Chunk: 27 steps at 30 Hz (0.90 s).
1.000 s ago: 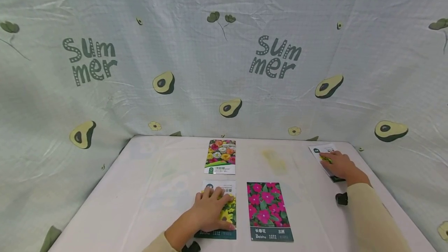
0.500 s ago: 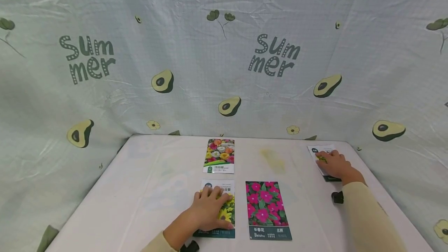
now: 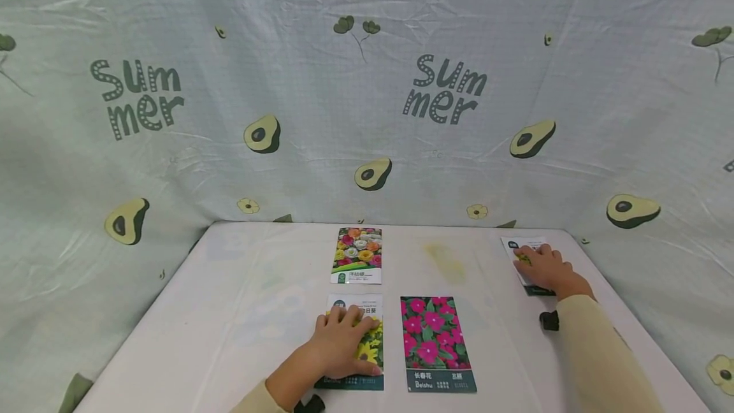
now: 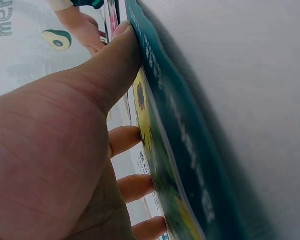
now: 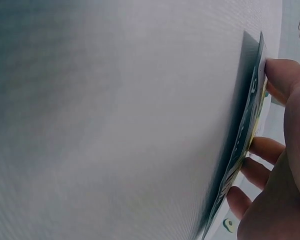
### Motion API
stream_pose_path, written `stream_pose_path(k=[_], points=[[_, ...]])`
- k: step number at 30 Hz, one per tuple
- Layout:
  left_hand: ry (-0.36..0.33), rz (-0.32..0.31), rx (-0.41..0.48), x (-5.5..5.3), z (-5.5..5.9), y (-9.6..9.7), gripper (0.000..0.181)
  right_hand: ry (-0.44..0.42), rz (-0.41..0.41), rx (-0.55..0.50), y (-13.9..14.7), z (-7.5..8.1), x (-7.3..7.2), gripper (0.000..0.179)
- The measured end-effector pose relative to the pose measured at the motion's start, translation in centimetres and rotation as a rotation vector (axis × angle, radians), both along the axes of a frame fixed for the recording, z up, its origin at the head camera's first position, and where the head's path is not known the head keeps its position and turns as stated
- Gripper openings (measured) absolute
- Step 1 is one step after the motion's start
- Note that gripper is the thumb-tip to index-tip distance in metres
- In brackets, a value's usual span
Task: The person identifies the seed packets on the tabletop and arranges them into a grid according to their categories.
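Note:
My left hand (image 3: 339, 348) lies with spread fingers on a sunflower seed packet (image 3: 371, 354), which is flat on the table at front centre. In the left wrist view, its thumb (image 4: 117, 62) and fingertips touch the packet's face near the green lower band. At the far right, my right hand (image 3: 547, 271) rests on another seed packet (image 3: 541, 290) with a white top, a bit of yellow and a dark lower band. Its fingertips (image 5: 252, 170) touch that packet's face in the right wrist view, and most of the picture is covered by the hand.
Right of the left hand lies a seed packet with pink flowers (image 3: 434, 333). Behind the sunflower one is a packet with many-coloured blooms (image 3: 360, 248). The white table (image 3: 229, 311) ends at a printed cloth backdrop (image 3: 321, 94).
My right hand and the lower end of its packet have shifted slightly left, so the packet lies a little straighter. The left hand stays put; the head view drifts slightly.

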<state>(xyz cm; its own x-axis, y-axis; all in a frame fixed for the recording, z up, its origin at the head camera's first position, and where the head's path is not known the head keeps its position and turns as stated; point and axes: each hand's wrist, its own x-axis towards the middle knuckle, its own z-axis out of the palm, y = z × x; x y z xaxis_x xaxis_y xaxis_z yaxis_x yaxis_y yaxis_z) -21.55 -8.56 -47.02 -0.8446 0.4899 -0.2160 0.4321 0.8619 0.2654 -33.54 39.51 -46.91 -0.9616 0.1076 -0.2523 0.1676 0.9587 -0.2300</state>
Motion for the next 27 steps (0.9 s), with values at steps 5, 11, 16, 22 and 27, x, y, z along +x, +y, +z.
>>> stream_pose_path(k=[5, 11, 16, 22, 27], points=[[0.006, 0.0, -0.001, 0.01, 0.25, -0.07, 0.082, 0.005, 0.001, 0.001, -0.09, 0.06, -0.22, 0.066], [-0.001, 0.002, -0.005, -0.07, 0.15, 0.01, 0.082, -0.01, -0.003, 0.012, -0.14, 0.03, -0.32, 0.069], [-0.001, -0.001, -0.008, -0.23, -0.08, 0.0, 0.083, -0.009, -0.003, 0.023, -0.26, 0.17, -0.1, 0.068], [0.003, -0.005, 0.003, -0.28, -0.09, -0.04, 0.083, 0.013, 0.017, 0.033, -0.64, 0.41, 0.1, 0.067], [0.0, -0.002, 0.013, -0.19, -0.46, -0.03, 0.083, 0.015, 0.03, 0.016, -0.79, 0.46, 0.35, 0.067]])
